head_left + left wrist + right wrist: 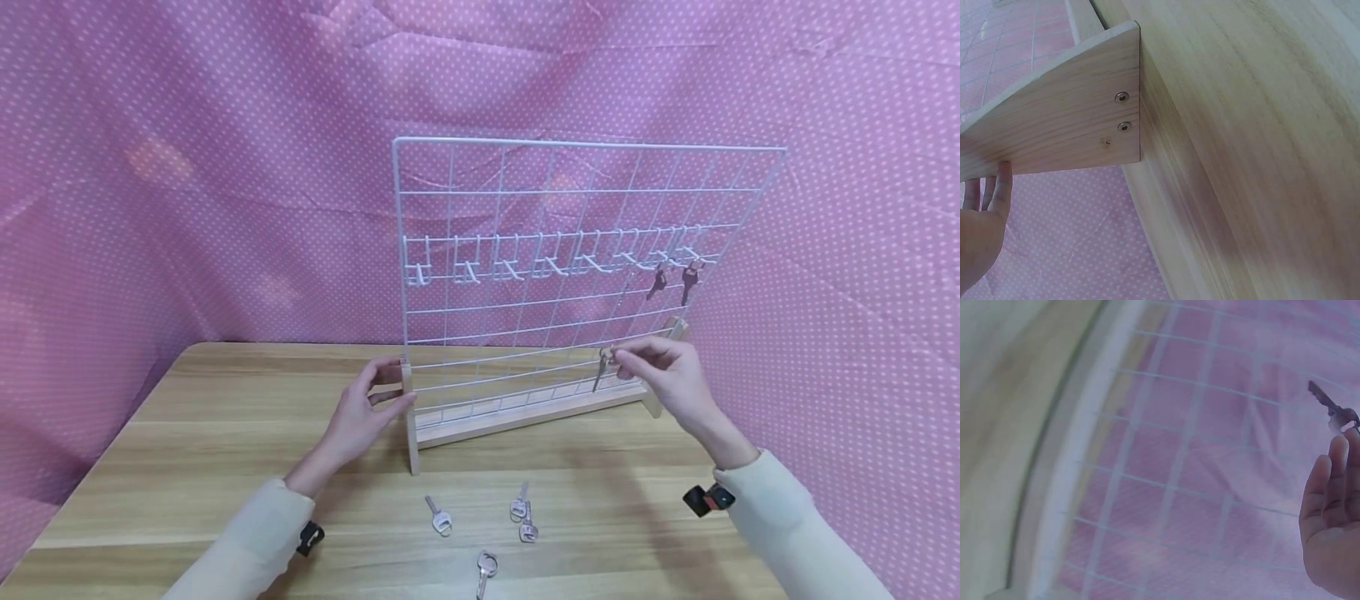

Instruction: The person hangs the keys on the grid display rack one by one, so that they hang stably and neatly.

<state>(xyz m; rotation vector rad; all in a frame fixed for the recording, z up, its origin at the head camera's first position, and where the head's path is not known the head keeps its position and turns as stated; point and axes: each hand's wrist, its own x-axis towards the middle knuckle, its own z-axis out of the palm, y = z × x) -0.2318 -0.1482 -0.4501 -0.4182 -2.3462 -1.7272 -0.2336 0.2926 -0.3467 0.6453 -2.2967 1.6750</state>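
A white wire grid rack (585, 147) stands on a wooden base. My left hand (360, 421) grips the rack's left wooden side panel (410, 429), thumb in front and fingers behind; the left wrist view shows fingertips at the edge of that panel (1072, 119). Between thumb and fingertips, my right hand (667, 379) pinches a key (601, 372) by its ring end, in front of the grid's lower right part and below the hooks. In the right wrist view the key (1322, 397) points away from the fingertips. Two keys, one dark (657, 283) and another (689, 282), hang from the rightmost hooks.
Several loose keys lie on the wooden table (225, 433) before the rack, one key (441, 521) at left and one key (487, 565) nearest me. A row of white hooks (551, 265) crosses the grid. Pink dotted cloth (262, 208) surrounds the table's back and sides.
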